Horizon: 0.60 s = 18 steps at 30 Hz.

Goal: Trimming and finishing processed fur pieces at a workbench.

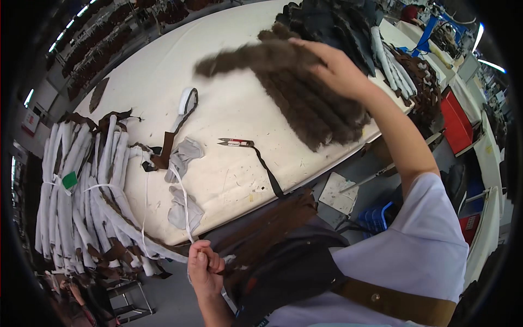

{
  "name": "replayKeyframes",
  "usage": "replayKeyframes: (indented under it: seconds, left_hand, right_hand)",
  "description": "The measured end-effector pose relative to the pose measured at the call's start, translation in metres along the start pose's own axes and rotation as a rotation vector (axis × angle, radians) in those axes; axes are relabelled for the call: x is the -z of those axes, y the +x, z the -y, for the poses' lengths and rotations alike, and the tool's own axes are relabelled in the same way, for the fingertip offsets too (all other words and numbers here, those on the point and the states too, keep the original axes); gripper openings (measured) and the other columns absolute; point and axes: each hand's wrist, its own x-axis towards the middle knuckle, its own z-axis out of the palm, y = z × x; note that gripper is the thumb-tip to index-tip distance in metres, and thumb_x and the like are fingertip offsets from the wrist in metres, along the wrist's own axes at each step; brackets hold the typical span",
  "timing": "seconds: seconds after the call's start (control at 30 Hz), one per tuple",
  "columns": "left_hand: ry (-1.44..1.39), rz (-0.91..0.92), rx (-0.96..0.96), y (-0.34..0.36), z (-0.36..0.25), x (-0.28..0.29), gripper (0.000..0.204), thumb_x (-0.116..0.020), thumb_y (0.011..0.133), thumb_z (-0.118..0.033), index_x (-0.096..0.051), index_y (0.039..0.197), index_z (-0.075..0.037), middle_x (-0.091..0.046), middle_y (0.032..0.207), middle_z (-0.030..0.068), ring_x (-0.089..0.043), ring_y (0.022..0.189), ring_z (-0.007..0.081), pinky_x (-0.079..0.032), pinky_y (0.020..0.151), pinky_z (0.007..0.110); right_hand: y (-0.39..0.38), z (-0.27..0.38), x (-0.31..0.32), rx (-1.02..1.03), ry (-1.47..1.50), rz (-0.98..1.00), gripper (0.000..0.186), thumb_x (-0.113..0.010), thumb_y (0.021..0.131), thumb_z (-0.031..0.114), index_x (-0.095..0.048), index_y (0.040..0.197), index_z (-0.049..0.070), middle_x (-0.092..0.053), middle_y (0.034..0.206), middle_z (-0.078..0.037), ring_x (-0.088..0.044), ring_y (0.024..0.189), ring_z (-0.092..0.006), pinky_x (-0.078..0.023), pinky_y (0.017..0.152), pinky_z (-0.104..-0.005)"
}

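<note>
My right hand [340,71] reaches to the far side of the table, its fingers closed over the end of a brown fur strip [234,60]. That strip is blurred and stretches left over a stack of brown fur pieces [310,106]. Low at the table's front edge, my left hand [205,267] is curled around a white cord [187,210] that runs up onto the table. A long white roll with a dark edge [158,248] ends close to this hand. Thread snips [237,143] on a black strap lie between both hands.
The pale table [218,109] holds two grey cloths [186,155], a roll of white tape [187,101] and a brown strip [165,150]. Tied bundles of white rolls [65,185] stand left. Dark furs [332,27] are heaped at the far right, near a red bin [456,122].
</note>
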Motion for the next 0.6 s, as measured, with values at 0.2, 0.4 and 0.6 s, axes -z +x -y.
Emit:
replayKeyframes:
  seconds: [0.2, 0.4, 0.6]
  left_hand:
    - [0.109, -0.072, 0.131, -0.008, 0.013, -0.011, 0.015, -0.052, 0.089, -0.015, -0.051, 0.098, -0.004, -0.040, 0.067, -0.0029, -0.028, 0.048, 0.0043, -0.023, 0.043, 0.019]
    - [0.451, -0.075, 0.060, -0.019, 0.013, -0.014, 0.042, -0.059, 0.080, -0.016, -0.043, 0.118, -0.004, -0.044, 0.074, -0.0027, -0.039, 0.059, 0.0034, -0.030, 0.049, 0.017]
    - [0.865, 0.213, 0.227, -0.007, 0.040, -0.045, 0.079, -0.052, 0.070, 0.008, -0.017, 0.139, -0.008, -0.047, 0.084, 0.0055, -0.047, 0.067, 0.0129, -0.041, 0.063, 0.024]
  right_hand:
    - [-0.046, -0.163, -0.042, -0.351, -0.457, 0.282, 0.039, -0.056, 0.084, 0.024, -0.052, 0.120, 0.009, -0.052, 0.109, -0.018, -0.051, 0.101, -0.0333, -0.043, 0.086, -0.0392]
    - [-0.026, -0.056, -0.042, 0.137, -0.559, -0.241, 0.028, -0.058, 0.082, 0.023, -0.056, 0.105, 0.007, -0.055, 0.081, -0.005, -0.053, 0.075, -0.0218, -0.042, 0.076, -0.0335]
    - [-0.147, 0.138, -0.114, -0.033, 0.861, 0.577, 0.026, -0.065, 0.079, 0.019, -0.054, 0.097, 0.003, -0.058, 0.096, -0.010, -0.058, 0.078, -0.0216, -0.047, 0.070, -0.0327]
